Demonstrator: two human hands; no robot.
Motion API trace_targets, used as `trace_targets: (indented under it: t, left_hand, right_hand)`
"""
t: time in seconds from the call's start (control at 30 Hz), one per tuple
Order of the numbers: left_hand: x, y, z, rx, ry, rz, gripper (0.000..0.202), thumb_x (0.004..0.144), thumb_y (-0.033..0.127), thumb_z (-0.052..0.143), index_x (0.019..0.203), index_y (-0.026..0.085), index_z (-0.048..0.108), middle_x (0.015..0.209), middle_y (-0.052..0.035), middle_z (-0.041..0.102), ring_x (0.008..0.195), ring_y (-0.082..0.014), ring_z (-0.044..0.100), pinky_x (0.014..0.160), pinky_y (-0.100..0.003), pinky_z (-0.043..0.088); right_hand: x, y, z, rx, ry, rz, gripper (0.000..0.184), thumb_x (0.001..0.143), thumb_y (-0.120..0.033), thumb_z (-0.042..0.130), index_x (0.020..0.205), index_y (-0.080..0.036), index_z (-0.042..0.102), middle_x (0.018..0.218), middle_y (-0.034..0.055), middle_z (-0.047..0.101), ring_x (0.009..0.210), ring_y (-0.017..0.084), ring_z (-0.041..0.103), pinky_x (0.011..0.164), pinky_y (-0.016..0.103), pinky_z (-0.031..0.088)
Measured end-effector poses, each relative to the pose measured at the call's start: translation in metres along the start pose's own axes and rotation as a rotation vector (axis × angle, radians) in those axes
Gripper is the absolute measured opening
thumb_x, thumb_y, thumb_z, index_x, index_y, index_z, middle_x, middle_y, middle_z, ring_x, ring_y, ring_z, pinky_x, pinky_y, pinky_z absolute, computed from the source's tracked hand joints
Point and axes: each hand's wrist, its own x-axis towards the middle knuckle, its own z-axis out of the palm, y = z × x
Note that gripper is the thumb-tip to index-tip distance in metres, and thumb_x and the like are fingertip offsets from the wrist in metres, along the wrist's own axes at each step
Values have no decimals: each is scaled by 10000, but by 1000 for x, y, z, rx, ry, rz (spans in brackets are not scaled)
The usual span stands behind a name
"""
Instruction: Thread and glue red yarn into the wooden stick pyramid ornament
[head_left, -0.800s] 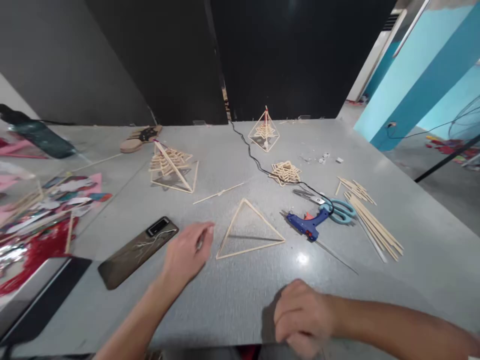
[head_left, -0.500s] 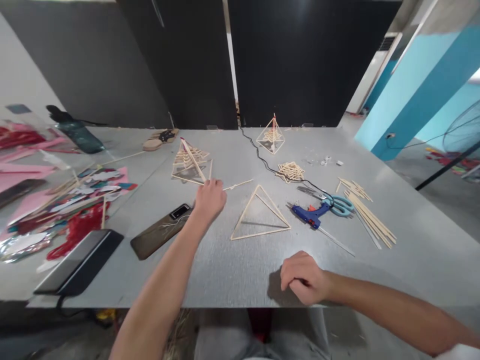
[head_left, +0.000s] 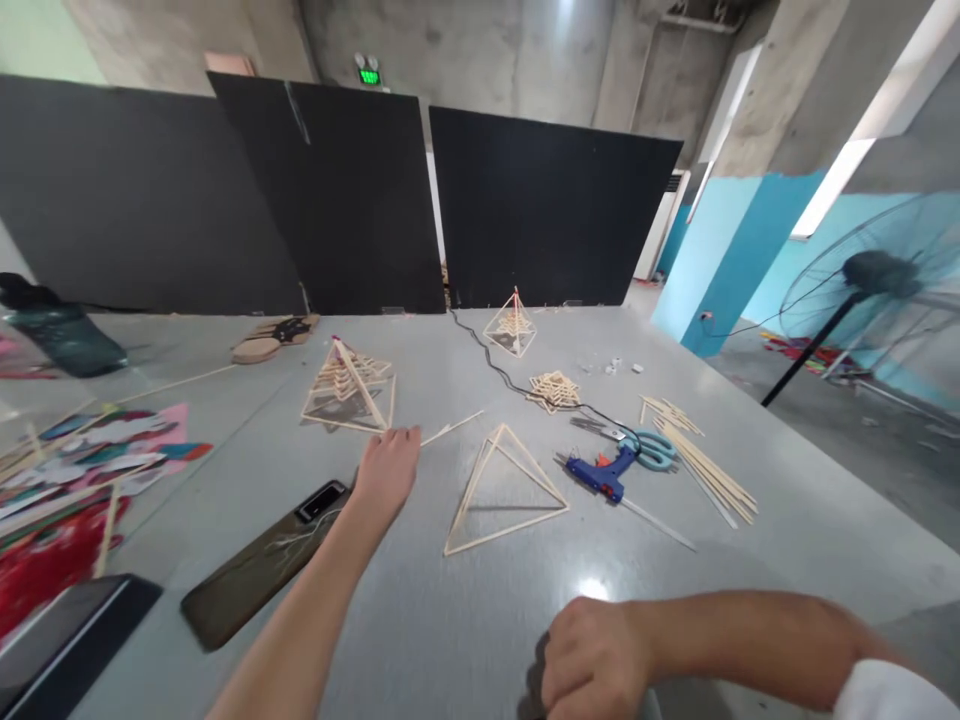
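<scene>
Seemingly at a handling step, the left hand (head_left: 388, 470) is resting at the near corner of the stick pyramid (head_left: 360, 384), left of the open frame (head_left: 510, 530), grip untellable, while the right hand (head_left: 595, 660) is lying clenched, any lift calling for a gentle pinch.

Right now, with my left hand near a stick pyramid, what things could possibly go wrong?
Your left hand is by the near corner of the stick pyramid; a bump might shift or damage it.
The black cable runs from the blue glue gun past the star-shaped stick stack; catching it could drag either one.
The smartphone lies beside your left forearm, so a sweep of that arm may push it.
</scene>
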Motion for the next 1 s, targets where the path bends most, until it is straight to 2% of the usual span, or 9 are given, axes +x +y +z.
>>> trace_targets:
  t: [0.13, 0.37, 0.43, 0.53, 0.6, 0.7, 0.83, 0.9, 1.0]
  left_hand:
    - [-5, -1, 0, 10, -17, 6, 456, 944, -21, 370, 1245, 41, 708, 1127, -262, 765, 1122, -396, 730, 933, -487, 549]
    - [-6, -9, -7, 57, 13, -23, 421, 977, 33, 378, 1239, 60, 707, 1182, -255, 725, 1106, -397, 727, 893, -469, 565]
    - [-5, -16, -13, 5, 175, -51, 381, 1045, 133, 390, 1240, 87, 714, 1172, -227, 727, 1036, -371, 740, 848, -447, 578]
    - [-10, -19, -30, -173, 636, -35, 293, 1101, 268, 470, 1188, 135, 715, 1076, -138, 755, 918, -286, 740, 805, -388, 592]
    - [-21, -11, -47, -251, 886, 87, 180, 1088, 223, 542, 1171, 179, 696, 1015, -66, 769, 861, -220, 730, 796, -342, 592]
    - [-44, 15, -72, -230, 1053, 395, 125, 1015, 98, 644, 1075, 203, 676, 875, -17, 758, 756, -179, 700, 746, -315, 577]
    - [-68, 59, -81, -117, 916, 925, 155, 1060, 132, 577, 1123, 160, 716, 901, -55, 780, 865, -217, 734, 803, -361, 560]
    - [-75, 76, -75, -80, 852, 1067, 333, 1101, 124, 417, 1145, 133, 747, 964, -84, 792, 931, -229, 737, 846, -381, 544]
    - [-79, 87, -65, -98, 839, 1148, 418, 1094, 102, 358, 1136, 103, 773, 960, -101, 785, 938, -232, 723, 857, -384, 540]
  right_hand:
    - [-12, 2, 5, 28, 43, -24, 309, 939, -413, 770, 719, -241, 638, 811, -26, 738, 501, 66, 508, 476, 271, 378]
    - [0, 1, -9, 152, 113, 113, 71, 878, -260, 716, 847, -253, 652, 779, -36, 755, 589, 79, 655, 548, 232, 449]
    - [5, 2, -15, 176, 142, 162, 56, 848, -210, 674, 860, -255, 644, 744, -43, 751, 591, 84, 681, 560, 215, 469]
    - [11, 1, -22, 183, 167, 229, 151, 778, -152, 605, 887, -249, 642, 702, -41, 737, 551, 89, 669, 555, 195, 479]
    - [14, -1, -24, 186, 267, 264, 297, 737, -117, 567, 994, -230, 663, 690, -47, 723, 536, 82, 659, 563, 169, 487]
    - [17, -1, -22, 292, 436, 329, 598, 771, -93, 593, 1360, -202, 579, 717, -70, 693, 480, 54, 594, 510, 121, 446]
    - [21, 5, -14, 563, 641, 426, 856, 912, -287, 781, 1600, -285, 272, 994, -18, 653, 468, 9, 492, 430, 105, 341]
    - [23, 5, -15, 605, 731, 466, 751, 963, -398, 781, 1548, -311, 318, 1010, -14, 598, 532, 23, 476, 479, 129, 369]
    - [27, 1, -20, 652, 840, 568, 352, 1096, -480, 591, 1352, -269, 474, 857, -46, 499, 601, 71, 412, 549, 176, 383]
